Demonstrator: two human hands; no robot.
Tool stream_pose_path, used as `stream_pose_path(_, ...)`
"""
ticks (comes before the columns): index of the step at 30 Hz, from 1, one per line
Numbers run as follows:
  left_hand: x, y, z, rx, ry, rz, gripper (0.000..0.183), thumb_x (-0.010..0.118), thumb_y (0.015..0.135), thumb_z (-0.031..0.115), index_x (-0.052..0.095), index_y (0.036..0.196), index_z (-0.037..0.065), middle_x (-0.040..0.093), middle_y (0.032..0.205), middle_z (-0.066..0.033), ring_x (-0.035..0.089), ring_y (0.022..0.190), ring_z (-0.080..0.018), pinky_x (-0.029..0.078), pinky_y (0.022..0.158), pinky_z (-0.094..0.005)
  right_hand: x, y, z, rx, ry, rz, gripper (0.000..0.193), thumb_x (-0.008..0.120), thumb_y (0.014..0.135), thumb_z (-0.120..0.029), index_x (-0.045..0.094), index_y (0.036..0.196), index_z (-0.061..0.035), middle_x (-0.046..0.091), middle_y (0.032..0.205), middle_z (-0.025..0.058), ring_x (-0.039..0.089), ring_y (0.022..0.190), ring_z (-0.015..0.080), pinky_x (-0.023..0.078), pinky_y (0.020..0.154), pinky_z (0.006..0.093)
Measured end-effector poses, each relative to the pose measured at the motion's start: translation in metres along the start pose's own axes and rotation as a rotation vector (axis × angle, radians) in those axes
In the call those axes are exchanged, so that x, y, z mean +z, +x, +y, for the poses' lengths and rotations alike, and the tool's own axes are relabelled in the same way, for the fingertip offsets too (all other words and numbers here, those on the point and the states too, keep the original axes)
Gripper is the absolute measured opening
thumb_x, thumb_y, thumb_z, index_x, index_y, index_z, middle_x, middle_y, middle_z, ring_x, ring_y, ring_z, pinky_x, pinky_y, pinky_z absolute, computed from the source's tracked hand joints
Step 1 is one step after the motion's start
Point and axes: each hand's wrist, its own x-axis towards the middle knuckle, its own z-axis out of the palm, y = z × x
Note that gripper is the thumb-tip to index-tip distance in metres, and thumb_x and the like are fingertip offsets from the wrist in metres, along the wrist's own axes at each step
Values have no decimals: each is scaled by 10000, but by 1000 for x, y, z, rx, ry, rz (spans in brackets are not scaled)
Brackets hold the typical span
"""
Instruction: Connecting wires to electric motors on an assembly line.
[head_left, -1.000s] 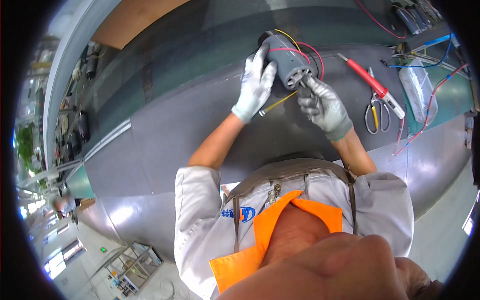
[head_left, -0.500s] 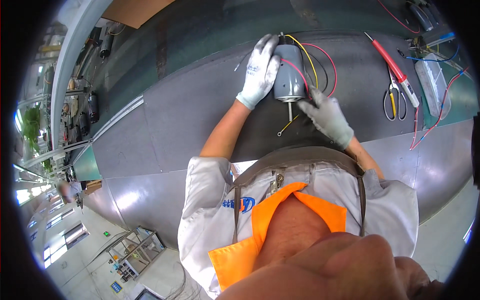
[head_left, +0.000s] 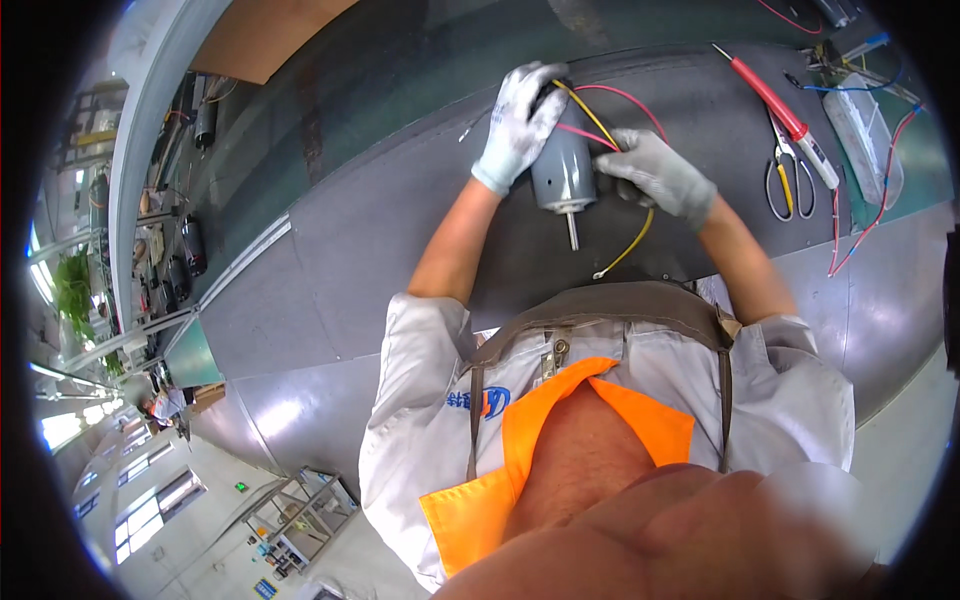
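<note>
A grey cylindrical motor [head_left: 563,172] lies on the dark work mat [head_left: 400,220] before you, a little right of centre, its slim metal shaft [head_left: 572,232] pointing toward your near side. Your gloved left hand [head_left: 518,115] is wrapped over the motor's far left side, holding it against the mat. On the right, your gloved right hand [head_left: 658,172] has left the place beside the shaft, where its fingers hung loose half a second ago, and has come up along the motor's side; the fingers are now drawn in and appear to pinch the red wire [head_left: 585,134] and the yellow wire [head_left: 600,120], though the glove hides exactly how many strands it has. That shift, by all appearances, turns the work from the motor's near end to its leads, with your left hand as the steadying one. The yellow wire reappears below your right hand and curves to a small metal terminal [head_left: 599,275] near the mat's near edge, while a red loop [head_left: 630,95] arches beyond your fingers. Farther right, well apart from the motor, lie a red pen-shaped tool [head_left: 770,100], a pair of scissors [head_left: 783,180] just beside it, and a translucent tray [head_left: 866,130].
</note>
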Motion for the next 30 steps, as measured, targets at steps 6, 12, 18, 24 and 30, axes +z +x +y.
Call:
stream_pose_path(6,-2,-62,38,-239,261,183,459,592,975,264,515,1356,21,592,1158,-255,542,1148,-419,424,1036,-460,-62,-95,-71,-43,-256,-245,234,639,933,-204,631,982,24,579,711,-10,544,519,74,439,456,268)
stream_pose_path(12,-74,-53,74,-1345,-1230,-427,581,479,1012,589,662,1165,60,691,1001,-79,643,832,-154,544,726,-311,105,-53,-41,-1122,-533,-516,179,639,760,-146,642,709,26,628,646,197,624,588,378,502,573,499)
stream_pose_path(18,-59,-13,95,-1267,-230,-551,629,498,901,767,614,1020,160,542,777,38,488,589,-62,398,500,-204,212,-55,-2,-803,-843,-942,300,607,889,-268,676,993,6,705,933,220,699,888,388,551,778,484)
stream_pose_path(24,-24,-53,98,-1122,-398,-139,486,481,998,624,493,784,188,380,609,95,315,462,-28,235,412,-225,-81,-87,30,-896,-400,-11,348,586,979,-337,699,1179,-76,700,1148,162,663,1039,303,519,932,386)
stream_pose_path(30,12,-60,104,-1195,-492,-36,449,482,1028,551,516,807,161,369,617,97,316,471,-24,238,413,-226,-362,-199,110,-428,-31,1323,285,592,1008,-227,717,1122,3,748,971,87,671,815,129,539,767,294)
